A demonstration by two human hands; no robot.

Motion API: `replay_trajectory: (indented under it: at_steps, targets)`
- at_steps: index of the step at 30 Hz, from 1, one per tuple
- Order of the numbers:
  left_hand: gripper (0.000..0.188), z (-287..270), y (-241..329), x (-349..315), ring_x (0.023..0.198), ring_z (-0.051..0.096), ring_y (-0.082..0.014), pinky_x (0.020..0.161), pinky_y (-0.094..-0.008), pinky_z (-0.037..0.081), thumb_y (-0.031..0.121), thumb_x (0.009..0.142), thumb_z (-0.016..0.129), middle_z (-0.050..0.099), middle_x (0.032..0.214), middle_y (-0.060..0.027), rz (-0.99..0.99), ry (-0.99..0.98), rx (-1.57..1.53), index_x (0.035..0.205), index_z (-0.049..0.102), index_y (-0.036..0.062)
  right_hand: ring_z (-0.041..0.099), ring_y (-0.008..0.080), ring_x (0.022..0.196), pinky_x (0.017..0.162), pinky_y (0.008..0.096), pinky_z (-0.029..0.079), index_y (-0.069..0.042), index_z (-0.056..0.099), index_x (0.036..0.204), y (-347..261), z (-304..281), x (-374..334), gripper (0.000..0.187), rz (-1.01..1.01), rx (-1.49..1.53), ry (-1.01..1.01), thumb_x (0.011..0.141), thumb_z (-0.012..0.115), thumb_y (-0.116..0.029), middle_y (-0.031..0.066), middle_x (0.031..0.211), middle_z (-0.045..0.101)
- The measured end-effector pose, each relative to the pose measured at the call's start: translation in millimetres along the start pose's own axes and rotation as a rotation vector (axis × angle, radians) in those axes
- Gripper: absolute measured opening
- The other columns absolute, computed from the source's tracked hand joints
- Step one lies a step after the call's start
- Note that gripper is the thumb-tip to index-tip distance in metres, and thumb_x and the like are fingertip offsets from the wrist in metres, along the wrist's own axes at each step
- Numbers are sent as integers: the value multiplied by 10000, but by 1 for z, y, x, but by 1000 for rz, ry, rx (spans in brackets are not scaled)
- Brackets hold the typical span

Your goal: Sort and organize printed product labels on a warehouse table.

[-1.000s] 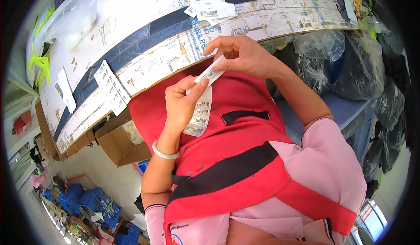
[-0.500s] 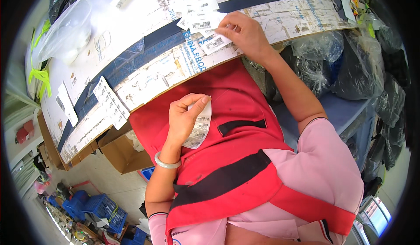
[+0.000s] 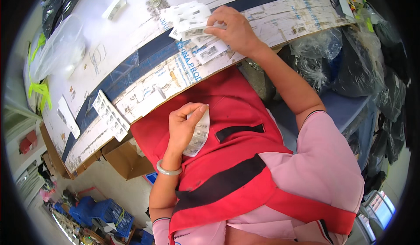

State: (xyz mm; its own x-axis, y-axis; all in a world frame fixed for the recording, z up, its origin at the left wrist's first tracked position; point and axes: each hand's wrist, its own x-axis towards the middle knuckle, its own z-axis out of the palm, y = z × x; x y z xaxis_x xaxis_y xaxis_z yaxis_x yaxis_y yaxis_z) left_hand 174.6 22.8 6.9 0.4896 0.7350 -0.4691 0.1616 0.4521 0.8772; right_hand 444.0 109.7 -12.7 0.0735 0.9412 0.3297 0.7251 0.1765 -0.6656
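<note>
Labels are what we have in both hands. Our left hand (image 3: 186, 129) is curled around a strip of printed labels (image 3: 197, 133), thumb and fingers pinching its upper end, so the strip hangs down behind the palm against the red apron (image 3: 245, 157) (a pale bangle (image 3: 168, 170) sits on that wrist). This hand is held near us, just off the near edge of the tabletop (image 3: 131, 39) and not touching it.

Our right hand (image 3: 234, 28) reaches farther out, lying knuckles-up on the tabletop with the fingers bent down onto a loose pile of white labels (image 3: 188, 19); the fingertips press on the pile's right side, and we cannot tell whether one label is actually pinched. More of the pile spreads to the left of that hand, some under it.

Farther left on the tabletop lies another sheet of labels (image 3: 109, 113) at the near edge, and a clear plastic bag (image 3: 59, 50) at the far left. Dark bagged goods (image 3: 350, 65) are stacked to the right, beyond the right forearm.
</note>
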Motion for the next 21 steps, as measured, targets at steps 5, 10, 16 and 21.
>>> replay_trajectory:
  at_steps: [5, 10, 16, 21]
  targets:
    - [117, 1, -1, 2, 692, 520, -36, 614, -188, 412, 80, 880, 654, 619, 768, 13, -16, -5, -54, 918, 693, -24, 593, 173, 770, 696, 288, 476, -55, 680, 843, 5, -2, 0, 129, 47, 64, 46, 767, 720, -152, 47, 826, 645]
    - [124, 2, -3, 3, 697, 525, -36, 616, -187, 414, 85, 880, 656, 624, 775, 12, -1, -21, -52, 928, 693, -24, 583, 105, 656, 632, 239, 466, -34, 681, 872, 5, -10, 2, 139, 204, 184, 9, 812, 702, -158, 30, 758, 659]
    - [133, 2, -3, -1, 694, 513, -34, 615, -187, 411, 98, 892, 643, 613, 768, 19, -50, 22, -44, 933, 694, -18, 593, 79, 659, 578, 223, 467, -13, 666, 860, -12, -32, 5, 209, 409, 640, -291, 802, 711, -208, 36, 755, 657]
    - [245, -1, -4, -3, 707, 545, -58, 631, -202, 429, 196, 942, 574, 651, 845, -15, 21, -29, -65, 947, 689, -20, 588, 65, 642, 578, 200, 470, -20, 622, 927, -34, -39, -12, 181, 455, 785, -736, 820, 689, -150, 19, 762, 645]
